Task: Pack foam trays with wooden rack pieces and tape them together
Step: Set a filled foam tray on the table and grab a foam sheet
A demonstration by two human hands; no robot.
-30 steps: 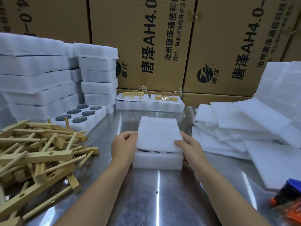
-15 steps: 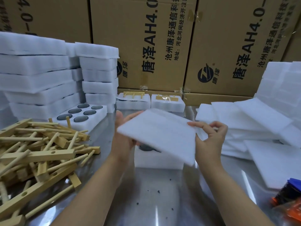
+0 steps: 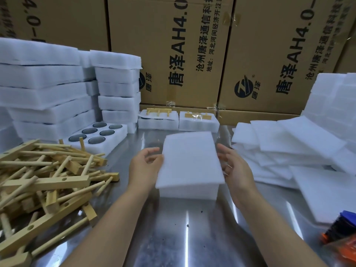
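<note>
A thin white foam sheet point(image 3: 189, 160) lies slightly tilted on top of a white foam tray point(image 3: 188, 193) at the middle of the steel table point(image 3: 173, 228). Its near edge overhangs the tray a little. My left hand point(image 3: 146, 166) is at the sheet's left edge, fingers loosely spread and the thumb touching the edge. On the other side, my right hand point(image 3: 233, 168) has relaxed fingers against the sheet's right edge. The tray's top is hidden under the sheet. A pile of wooden rack pieces point(image 3: 44, 180) lies at the left.
Stacked foam trays point(image 3: 44, 93) fill the back left, with an open tray with round holes point(image 3: 96, 135) in front. Two packed trays point(image 3: 158, 120) point(image 3: 198, 120) sit before the cardboard boxes point(image 3: 183, 54). Loose foam sheets point(image 3: 289, 147) are heaped at right. A dark blue and orange tool point(image 3: 341, 230) lies at the lower right.
The foam sheet was lifted off the tray and turned in the air by both hands. It now lies back down on the tray, with the hands loosened at its sides.
</note>
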